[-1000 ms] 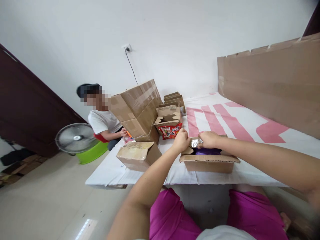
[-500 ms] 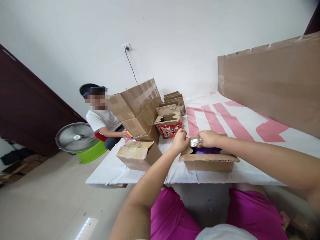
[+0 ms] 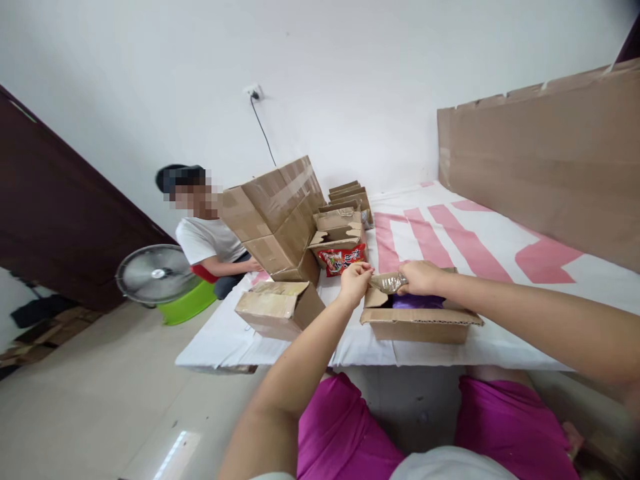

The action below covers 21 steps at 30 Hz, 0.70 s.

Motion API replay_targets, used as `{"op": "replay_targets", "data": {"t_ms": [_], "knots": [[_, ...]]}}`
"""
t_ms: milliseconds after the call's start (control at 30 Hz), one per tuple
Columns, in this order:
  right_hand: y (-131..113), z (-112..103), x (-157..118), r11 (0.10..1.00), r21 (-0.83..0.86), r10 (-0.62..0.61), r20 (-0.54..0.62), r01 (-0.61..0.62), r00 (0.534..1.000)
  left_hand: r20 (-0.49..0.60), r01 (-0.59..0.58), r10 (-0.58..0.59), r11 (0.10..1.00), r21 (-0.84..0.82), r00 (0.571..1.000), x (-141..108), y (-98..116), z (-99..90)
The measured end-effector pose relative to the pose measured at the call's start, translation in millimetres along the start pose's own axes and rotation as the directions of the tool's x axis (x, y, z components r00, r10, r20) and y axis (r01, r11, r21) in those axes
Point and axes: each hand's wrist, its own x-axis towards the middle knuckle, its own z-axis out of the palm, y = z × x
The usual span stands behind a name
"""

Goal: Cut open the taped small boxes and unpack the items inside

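Note:
An open cardboard box stands near the table's front edge, with something purple inside. Over its left end is a shiny strip of clear tape or film. My right hand is closed on the strip's right end. At its left end is my left hand, fingers pinched together; what they hold is too small to make out. Just beyond my left hand, a red printed packet leans against another open box.
A closed carton sits left of my left forearm, with large stacked cartons behind it. Small boxes line up further back. Cardboard stands along the right. A person crouches at the left beside a fan.
My left hand has moved slightly left, away from my right hand, and the strip between them looks more stretched and less crumpled. The person at the left has shifted slightly.

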Motion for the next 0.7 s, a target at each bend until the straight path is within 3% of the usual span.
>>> {"op": "replay_targets", "data": {"t_ms": [333, 567, 700], "knots": [[-2, 0, 0, 0.999, 0.044, -0.019, 0.025, 0.018, 1.0, 0.11, 0.056, -0.027, 0.962, -0.268, 0.994, -16, -5, -8.0], [12, -27, 15, 0.968, 0.209, -0.168, 0.132, 0.138, 0.977, 0.138, -0.09, 0.116, 0.979, -0.181, 0.984, -18, -5, -12.8], [-1, -34, 34, 0.972, 0.228, -0.077, 0.115, 0.05, 0.99, 0.165, -0.17, 0.194, 0.974, -0.147, 0.967, -23, -3, -14.9]]}}
